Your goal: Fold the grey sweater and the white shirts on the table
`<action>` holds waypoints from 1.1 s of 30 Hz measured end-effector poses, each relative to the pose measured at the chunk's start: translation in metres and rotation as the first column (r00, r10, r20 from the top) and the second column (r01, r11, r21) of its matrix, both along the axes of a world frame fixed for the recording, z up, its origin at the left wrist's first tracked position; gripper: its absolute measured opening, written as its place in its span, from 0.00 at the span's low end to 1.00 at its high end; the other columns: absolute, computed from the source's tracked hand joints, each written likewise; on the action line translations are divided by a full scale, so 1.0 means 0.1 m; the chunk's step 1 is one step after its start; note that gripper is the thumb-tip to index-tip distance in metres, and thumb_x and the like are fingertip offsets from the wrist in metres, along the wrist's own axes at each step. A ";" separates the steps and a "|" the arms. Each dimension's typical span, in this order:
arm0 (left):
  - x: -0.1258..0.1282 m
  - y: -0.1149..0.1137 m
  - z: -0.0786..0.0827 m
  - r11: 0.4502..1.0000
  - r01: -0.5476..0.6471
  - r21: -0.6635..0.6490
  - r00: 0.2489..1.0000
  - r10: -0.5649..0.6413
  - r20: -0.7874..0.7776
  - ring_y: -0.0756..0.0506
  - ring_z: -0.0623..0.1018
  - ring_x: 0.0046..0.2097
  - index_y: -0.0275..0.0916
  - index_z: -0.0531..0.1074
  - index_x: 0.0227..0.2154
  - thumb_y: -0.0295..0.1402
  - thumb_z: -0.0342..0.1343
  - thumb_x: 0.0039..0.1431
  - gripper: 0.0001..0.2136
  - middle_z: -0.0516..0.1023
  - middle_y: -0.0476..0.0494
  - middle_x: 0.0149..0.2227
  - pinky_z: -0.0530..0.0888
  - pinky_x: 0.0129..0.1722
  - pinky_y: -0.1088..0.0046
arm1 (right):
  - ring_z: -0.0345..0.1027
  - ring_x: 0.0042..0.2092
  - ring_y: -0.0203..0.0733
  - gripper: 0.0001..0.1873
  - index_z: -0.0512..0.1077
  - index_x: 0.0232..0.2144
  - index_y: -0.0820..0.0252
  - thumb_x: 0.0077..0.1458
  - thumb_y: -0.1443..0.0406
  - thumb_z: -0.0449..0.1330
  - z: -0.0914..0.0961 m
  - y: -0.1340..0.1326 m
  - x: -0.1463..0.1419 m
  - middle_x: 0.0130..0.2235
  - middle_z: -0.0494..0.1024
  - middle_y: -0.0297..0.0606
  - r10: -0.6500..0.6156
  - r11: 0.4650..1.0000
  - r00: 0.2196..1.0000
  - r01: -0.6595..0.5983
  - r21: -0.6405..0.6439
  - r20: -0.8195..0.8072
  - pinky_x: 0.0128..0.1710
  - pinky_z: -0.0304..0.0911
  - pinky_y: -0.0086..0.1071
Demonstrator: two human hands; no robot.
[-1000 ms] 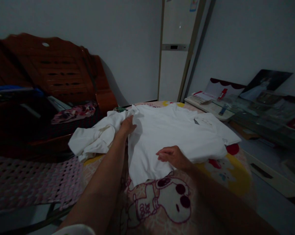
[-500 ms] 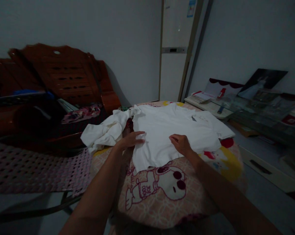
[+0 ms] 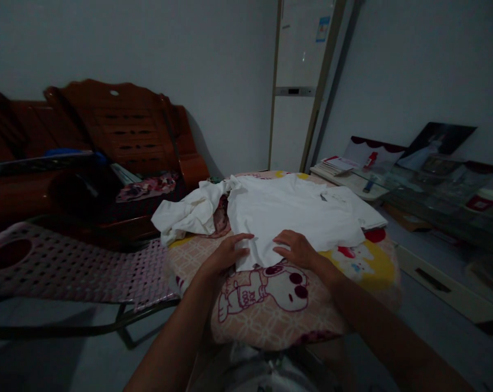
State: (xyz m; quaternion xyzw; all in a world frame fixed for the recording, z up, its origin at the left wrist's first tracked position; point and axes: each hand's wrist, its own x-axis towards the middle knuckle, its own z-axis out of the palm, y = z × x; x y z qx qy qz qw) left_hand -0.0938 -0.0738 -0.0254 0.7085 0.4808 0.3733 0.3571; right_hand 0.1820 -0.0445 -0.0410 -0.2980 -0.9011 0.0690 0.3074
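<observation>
A white T-shirt (image 3: 287, 212) lies spread on a round table with a pink patterned cloth (image 3: 266, 329). At its near left edge, my left hand (image 3: 229, 253) rests with thumb and fingers apart on the fabric. My right hand (image 3: 297, 249) lies on the near part of the shirt, fingers slightly bent and parted from the thumb. Between the two hands the fabric is wrinkled. To the left is a crumpled white garment (image 3: 191, 212), partly over the table edge. Folded white clothing (image 3: 363, 209) sits at the right, partly against the shirt.
A woven chair (image 3: 86, 267) stands at the left, before a carved wooden sofa (image 3: 123, 125) with clothes on it. On the right is a glass-topped cabinet (image 3: 418, 185) holding papers and a framed picture (image 3: 438, 142). A tall white air conditioner (image 3: 293, 125) fills the back corner.
Both hands have moved slightly nearer to me along the shirt. My right hand's fingers have opened from a closed pinch. The shirt's near edge is more bunched, and the view has shifted slightly.
</observation>
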 end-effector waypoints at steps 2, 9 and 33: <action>0.05 -0.05 -0.01 0.997 -0.069 0.020 0.996 0.067 0.065 0.39 0.77 0.50 0.39 0.81 0.43 0.37 0.60 0.47 0.18 0.81 0.42 0.46 0.70 0.53 0.64 | 0.72 0.49 0.48 0.20 0.74 0.49 0.59 0.57 0.56 0.64 -0.04 -0.08 -0.04 0.47 0.78 0.47 0.049 0.999 0.998 -0.050 0.017 0.046 0.50 0.67 0.43; 0.15 -0.10 -0.02 0.955 -0.272 -0.120 0.866 0.297 0.401 0.48 0.72 0.30 0.34 0.81 0.37 0.42 0.62 0.47 0.18 0.78 0.44 0.30 0.68 0.30 0.75 | 0.68 0.54 0.53 0.23 0.70 0.52 0.61 0.57 0.57 0.64 -0.09 -0.25 -0.18 0.52 0.75 0.52 -0.010 0.992 0.984 -0.013 0.128 0.178 0.55 0.63 0.49; 0.10 0.02 0.26 0.924 -0.305 -0.231 0.773 0.382 0.507 0.51 0.69 0.25 0.33 0.80 0.34 0.48 0.68 0.34 0.26 0.75 0.47 0.24 0.62 0.22 0.78 | 0.69 0.42 0.47 0.15 0.77 0.35 0.61 0.47 0.75 0.53 0.16 0.02 0.83 0.37 0.79 0.44 -0.730 0.683 0.682 0.730 0.007 0.032 0.45 0.62 0.36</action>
